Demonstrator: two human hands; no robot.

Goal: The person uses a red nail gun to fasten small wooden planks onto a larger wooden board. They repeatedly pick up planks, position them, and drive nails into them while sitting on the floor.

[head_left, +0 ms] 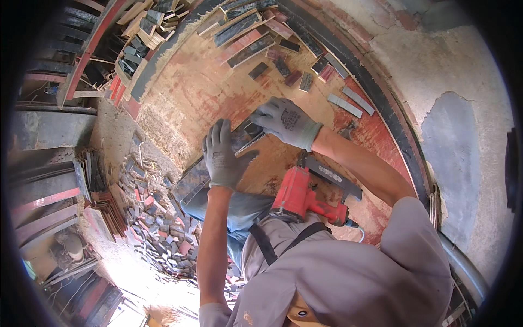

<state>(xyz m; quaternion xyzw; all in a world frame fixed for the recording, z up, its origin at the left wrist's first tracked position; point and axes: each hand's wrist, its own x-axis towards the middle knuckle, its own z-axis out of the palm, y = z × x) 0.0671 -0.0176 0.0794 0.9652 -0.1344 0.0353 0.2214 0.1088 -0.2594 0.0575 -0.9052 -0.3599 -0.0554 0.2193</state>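
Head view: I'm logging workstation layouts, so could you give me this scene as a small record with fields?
Left: grey-gloved left hand, fingers extended over the long, dark, narrow wooden piece; contact unclear
Right: grey-gloved right hand, fingers curled near that piece's far end
Tool: red-bodied nail gun, below the right hand in view
Surface: brown, red-stained worktop
Upper right: two pale grey, flat strips
Lower left: small dark and red rectangular offcuts, heaped
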